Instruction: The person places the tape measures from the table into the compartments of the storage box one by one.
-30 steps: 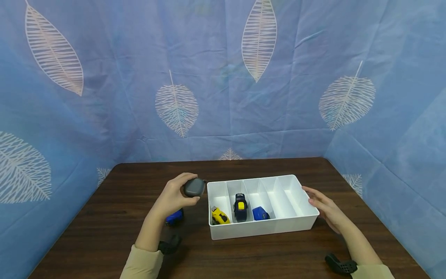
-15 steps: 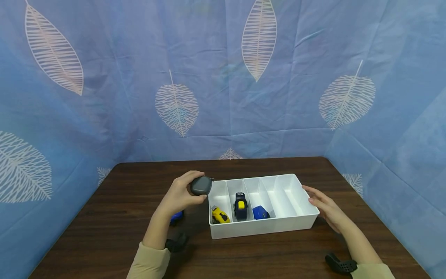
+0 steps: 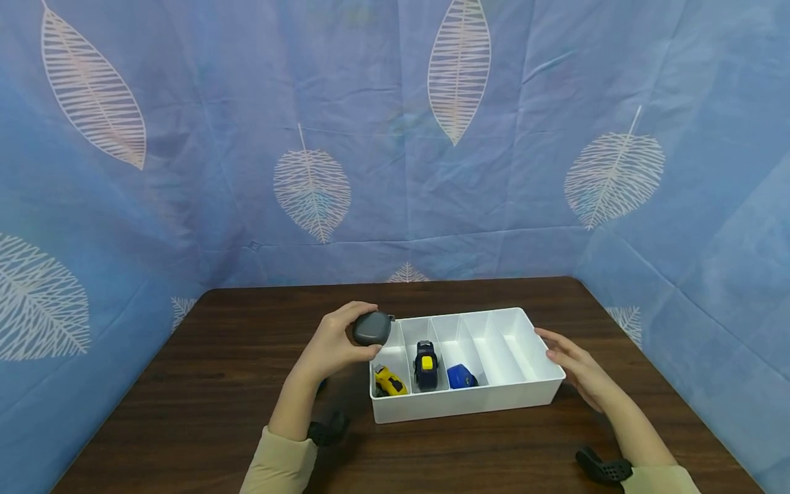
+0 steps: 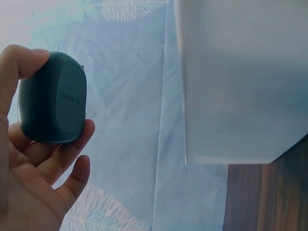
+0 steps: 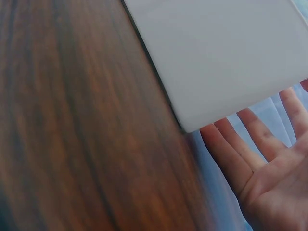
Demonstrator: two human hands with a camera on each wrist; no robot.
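My left hand [image 3: 336, 346] holds a dark grey, rounded tape measure [image 3: 372, 328] between thumb and fingers. It is raised at the left end of a white divided box [image 3: 463, 406], overlapping its back left corner in the head view. In the left wrist view, faint lettering shows on the tape measure's flat side [image 4: 72, 98]. My right hand [image 3: 583, 370] has its fingers extended, fingertips right at the box's right end wall [image 5: 226, 57]. Inside the box, from the left, lie a yellow tape measure [image 3: 391, 381], a dark one with a yellow button [image 3: 426, 367] and a blue one [image 3: 460, 377].
The box stands on a dark wooden table [image 3: 259, 329], whose far edge meets a blue leaf-print curtain [image 3: 382, 171]. A small dark bit of another object [image 3: 322, 385] peeks out beside my left wrist, mostly hidden. Thin white partitions divide the box.
My left hand has moved right with the tape measure, from beside the box to over its left end. The blue object on the table has become covered by my left arm. My right hand stays put.
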